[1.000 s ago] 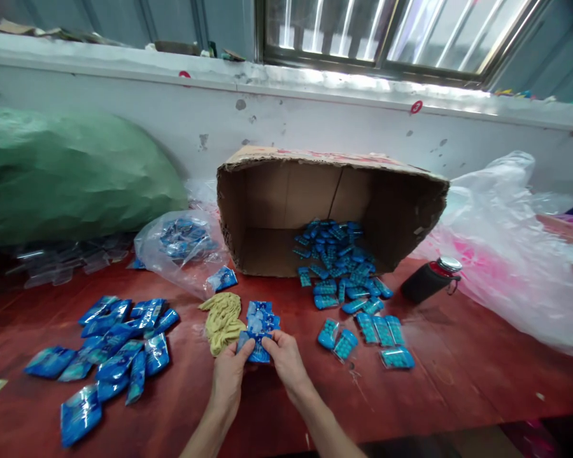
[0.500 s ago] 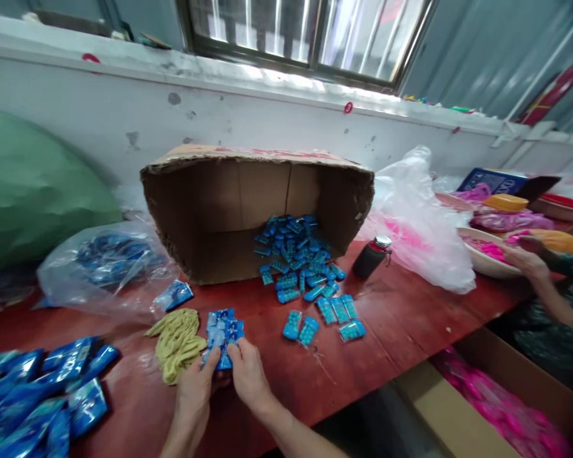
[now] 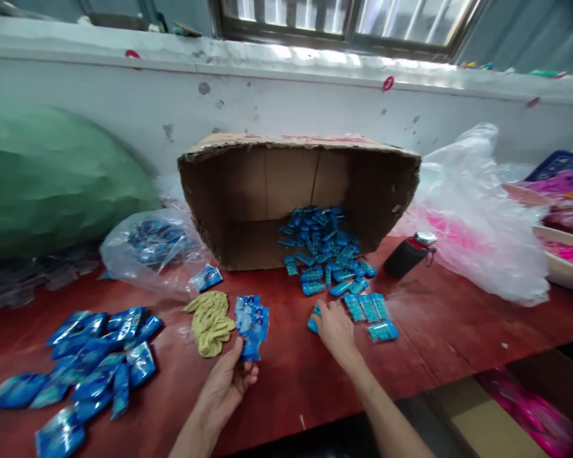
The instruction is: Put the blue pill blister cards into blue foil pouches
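My left hand (image 3: 229, 378) is closed at the lower end of a blue printed packet (image 3: 251, 348), pinched between thumb and fingers. It overlaps other flat blue packets (image 3: 252, 316) just beyond it. Further right, my right hand (image 3: 337, 327) reaches down to the table with its fingers curled over a small blue pack of beads (image 3: 314, 321), mostly hidden beneath them. Similar clear-and-blue bead packs (image 3: 368, 306) lie right of that hand. A heap of them (image 3: 319, 238) spills out of a cardboard box (image 3: 248, 245) behind. Beside my left hand is a crumpled yellow-green cloth (image 3: 211, 323).
Several filled blue pouches (image 3: 93, 356) lie on the red table (image 3: 277, 413) at left. Behind them are a clear bag of blue wrappers (image 3: 148, 248) and a big green sack (image 3: 52, 184). A dark flask (image 3: 405, 254) and a white plastic bag (image 3: 487, 222) stand right of the box.
My right hand has left the blue packet and moved right onto the bead packs. My left hand still grips the packet. The view has swung left, and the other person's hands are out of sight.
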A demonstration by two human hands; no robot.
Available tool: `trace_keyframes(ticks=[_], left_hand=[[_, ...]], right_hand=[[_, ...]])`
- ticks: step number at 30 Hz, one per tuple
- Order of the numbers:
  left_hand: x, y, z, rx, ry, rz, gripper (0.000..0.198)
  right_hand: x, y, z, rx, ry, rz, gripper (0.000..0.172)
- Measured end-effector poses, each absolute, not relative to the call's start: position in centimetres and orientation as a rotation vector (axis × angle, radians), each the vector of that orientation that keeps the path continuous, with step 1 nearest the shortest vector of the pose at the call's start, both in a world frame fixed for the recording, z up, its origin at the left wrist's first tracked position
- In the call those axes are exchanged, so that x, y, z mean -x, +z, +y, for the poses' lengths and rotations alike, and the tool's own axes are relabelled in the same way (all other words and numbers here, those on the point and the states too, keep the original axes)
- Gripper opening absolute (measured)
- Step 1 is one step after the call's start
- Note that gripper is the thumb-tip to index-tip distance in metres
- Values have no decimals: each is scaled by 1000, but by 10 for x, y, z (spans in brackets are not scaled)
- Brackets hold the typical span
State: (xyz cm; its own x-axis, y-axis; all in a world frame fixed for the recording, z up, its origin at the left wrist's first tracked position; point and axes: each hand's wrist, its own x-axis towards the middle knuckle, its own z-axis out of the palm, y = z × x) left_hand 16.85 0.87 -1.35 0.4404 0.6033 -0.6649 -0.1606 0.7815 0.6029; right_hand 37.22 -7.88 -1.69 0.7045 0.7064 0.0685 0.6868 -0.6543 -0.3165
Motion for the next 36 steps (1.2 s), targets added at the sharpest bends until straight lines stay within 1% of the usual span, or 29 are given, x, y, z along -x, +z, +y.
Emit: trace_keyframes(ticks=[4, 9, 13, 15, 18, 22, 26, 29, 32, 36], left_hand=[[-164, -7, 7, -415, 465, 1011, 14], [-159, -11, 6, -391, 457, 999, 16], [-158, -17, 6, -436, 479, 1027, 21], [-157, -20, 5, -459, 478, 1015, 24], [-158, -22, 4, -489, 487, 989, 26], [-158, -25, 4, -572, 535, 901, 29], [-156, -25, 5, -657, 585, 922, 32], [-156, -27, 6, -700, 623, 966, 32], [-157, -30, 5, -751, 622, 986, 33], [-158, -30, 2, -768, 584, 955, 33]], right_hand=[[-364, -26, -67, 2518, 189, -1164, 29], [-347, -31, -58, 2347, 289, -1269, 20], [-342, -25, -65, 2262, 302, -1211, 34], [-336, -14, -69, 2111, 346, -1141, 33], [-318, 4, -69, 1792, 586, -1077, 28], [-290, 11, -59, 1515, 996, -917, 36], [-281, 8, -53, 1403, 1211, -708, 43], [-283, 8, -53, 1375, 1238, -646, 44], [-280, 3, -55, 1338, 1200, -646, 40], [-268, -16, -55, 1372, 1111, -668, 32]])
